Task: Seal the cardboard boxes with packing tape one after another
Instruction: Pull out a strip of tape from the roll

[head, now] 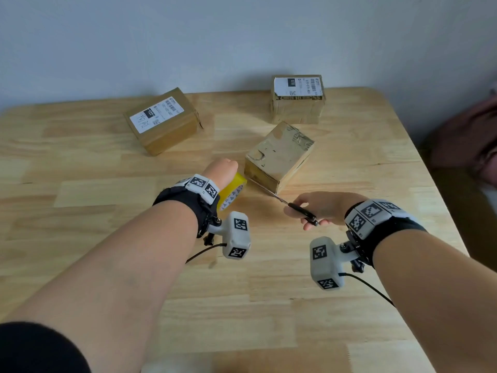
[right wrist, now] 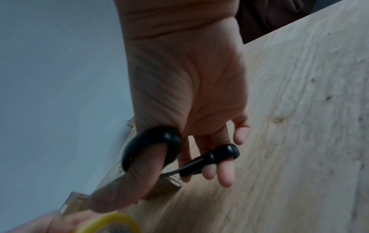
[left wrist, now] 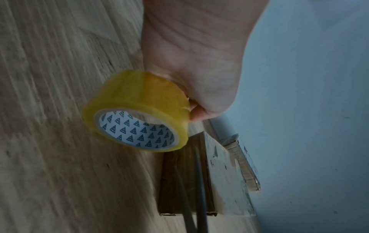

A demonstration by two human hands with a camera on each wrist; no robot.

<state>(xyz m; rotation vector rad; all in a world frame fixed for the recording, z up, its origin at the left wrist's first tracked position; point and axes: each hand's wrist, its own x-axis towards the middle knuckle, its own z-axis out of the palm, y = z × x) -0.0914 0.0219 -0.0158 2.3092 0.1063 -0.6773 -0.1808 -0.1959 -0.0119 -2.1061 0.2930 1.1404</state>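
Note:
My left hand [head: 220, 168] grips a yellow roll of packing tape [head: 232, 191] just left of the nearest cardboard box [head: 279, 156]; the roll [left wrist: 137, 110] shows a white core printed with triangles. My right hand [head: 320, 208] holds black-handled scissors [head: 301, 211], thumb through one loop [right wrist: 155, 146] and fingers through the other. Their blades [head: 265, 190] reach toward the near lower edge of that box, beside the roll. Two more boxes with white labels stand farther back, one at the left [head: 162, 121] and one at the right [head: 297, 99].
The wooden table [head: 269, 305] ends at a rounded right edge, beyond which lies dark reddish fabric [head: 468, 135]. A pale wall stands right behind the far boxes. Bare tabletop stretches in front of my arms.

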